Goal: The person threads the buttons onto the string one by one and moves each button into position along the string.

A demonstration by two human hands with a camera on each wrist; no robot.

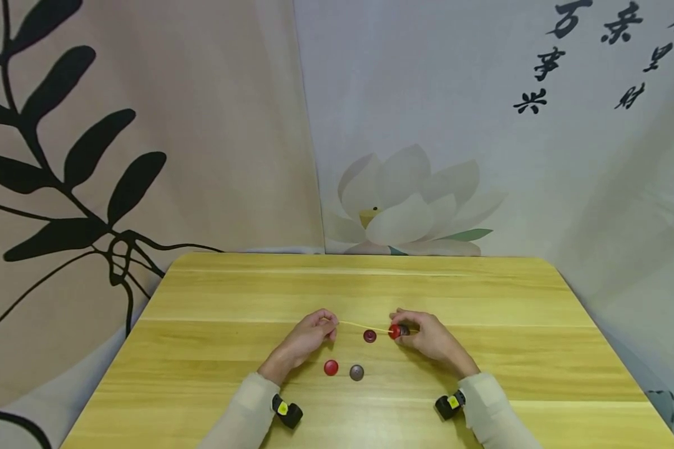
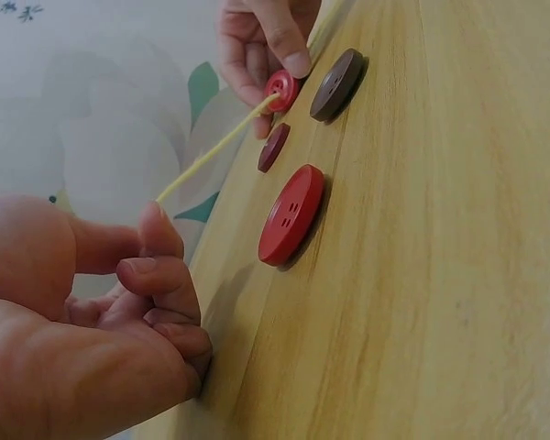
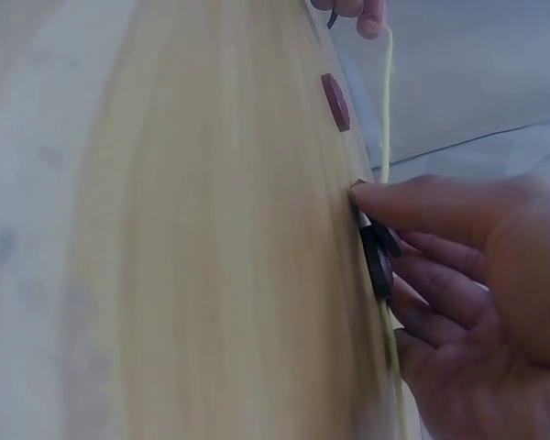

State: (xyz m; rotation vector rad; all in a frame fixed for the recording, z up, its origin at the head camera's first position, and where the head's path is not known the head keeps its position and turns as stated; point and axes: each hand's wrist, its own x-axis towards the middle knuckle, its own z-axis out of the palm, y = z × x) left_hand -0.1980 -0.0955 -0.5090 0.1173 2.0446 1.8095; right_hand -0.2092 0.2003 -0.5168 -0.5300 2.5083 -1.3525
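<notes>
My left hand (image 1: 307, 338) pinches one end of a yellow string (image 1: 362, 325) between thumb and fingertips. The string runs taut to the right, through a hole of a red button (image 2: 282, 90). Thumb and fingers of my right hand (image 1: 431, 338) hold that button on edge, with a dark button (image 3: 378, 261) behind it on the string. More string trails past the right hand in the right wrist view. A small maroon button (image 1: 369, 336) lies between the hands. Nearer me lie a larger red button (image 1: 331, 367) with several holes and a grey-brown button (image 1: 356, 373).
The wooden table (image 1: 483, 293) reaches back to a curtain (image 1: 247, 156) printed with leaves, a lotus and writing. Each wrist wears a small black camera, the left one (image 1: 289, 413) and the right one (image 1: 448, 405) both close over the tabletop.
</notes>
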